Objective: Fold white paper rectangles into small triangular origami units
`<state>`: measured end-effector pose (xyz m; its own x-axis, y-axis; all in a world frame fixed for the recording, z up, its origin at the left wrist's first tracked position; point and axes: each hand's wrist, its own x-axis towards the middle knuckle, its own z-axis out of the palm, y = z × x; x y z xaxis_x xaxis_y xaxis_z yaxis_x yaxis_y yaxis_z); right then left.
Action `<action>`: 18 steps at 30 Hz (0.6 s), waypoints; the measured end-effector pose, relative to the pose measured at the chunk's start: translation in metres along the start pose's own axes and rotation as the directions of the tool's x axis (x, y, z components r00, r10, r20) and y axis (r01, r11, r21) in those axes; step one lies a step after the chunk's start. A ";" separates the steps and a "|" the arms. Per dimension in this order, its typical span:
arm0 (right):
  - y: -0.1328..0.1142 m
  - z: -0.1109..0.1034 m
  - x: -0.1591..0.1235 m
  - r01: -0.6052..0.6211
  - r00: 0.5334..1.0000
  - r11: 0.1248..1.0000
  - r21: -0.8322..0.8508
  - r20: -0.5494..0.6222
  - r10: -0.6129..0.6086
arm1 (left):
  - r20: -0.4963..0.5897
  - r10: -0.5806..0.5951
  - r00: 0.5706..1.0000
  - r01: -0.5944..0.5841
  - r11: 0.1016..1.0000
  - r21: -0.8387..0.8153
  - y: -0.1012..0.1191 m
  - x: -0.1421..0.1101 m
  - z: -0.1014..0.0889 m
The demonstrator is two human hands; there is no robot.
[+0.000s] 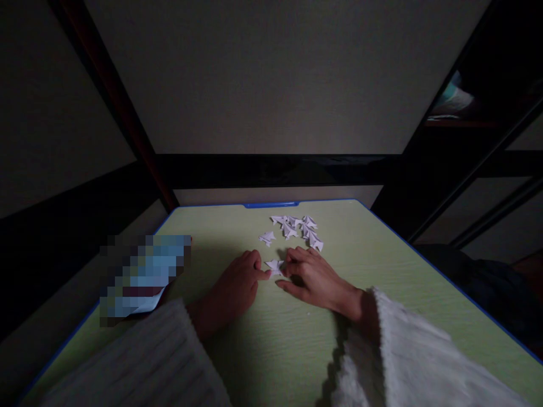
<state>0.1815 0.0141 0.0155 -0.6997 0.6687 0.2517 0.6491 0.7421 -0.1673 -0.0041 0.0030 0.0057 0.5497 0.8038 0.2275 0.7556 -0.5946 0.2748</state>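
Observation:
A small origami figure of white paper (275, 267) lies on the pale green table top between my two hands. My left hand (240, 282) is mostly curled, and one outstretched fingertip presses on the figure's left end. At the right end, bent fingers of my right hand (311, 277) close on the paper and hide that end. The right thumb lies lower, beside the figure. Just beyond my hands is another origami figure (267, 238). Several more folded paper figures (290, 229) sit in a cluster farther back, partly overlapping.
The table (365, 350) has a blue edge and a blue handle-like strip (271, 204) at its far side. On the left stands a pixelated, screen-like object (148, 274). A beige panel (271, 73) rises behind the table. Dark shelving (462, 123) is at the right.

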 end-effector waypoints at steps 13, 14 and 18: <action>0.004 0.000 -0.003 0.100 0.994 0.989 0.105 0.025 -0.104 | 0.035 0.145 0.989 -0.149 0.976 0.159 0.001 -0.002 0.003; 0.003 0.000 -0.003 0.091 0.995 0.990 0.110 0.028 -0.095 | 0.027 0.161 0.987 -0.163 0.969 0.185 0.000 -0.003 0.006; 0.003 -0.002 -0.002 0.089 0.995 0.988 0.130 0.036 -0.094 | 0.012 0.169 0.986 -0.165 0.948 0.272 0.000 -0.005 0.013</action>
<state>0.1854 0.0147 0.0161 -0.7682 0.5968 0.2318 0.5400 0.7984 -0.2662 -0.0018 -0.0006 -0.0073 0.6733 0.6923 0.2595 0.7223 -0.6909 -0.0308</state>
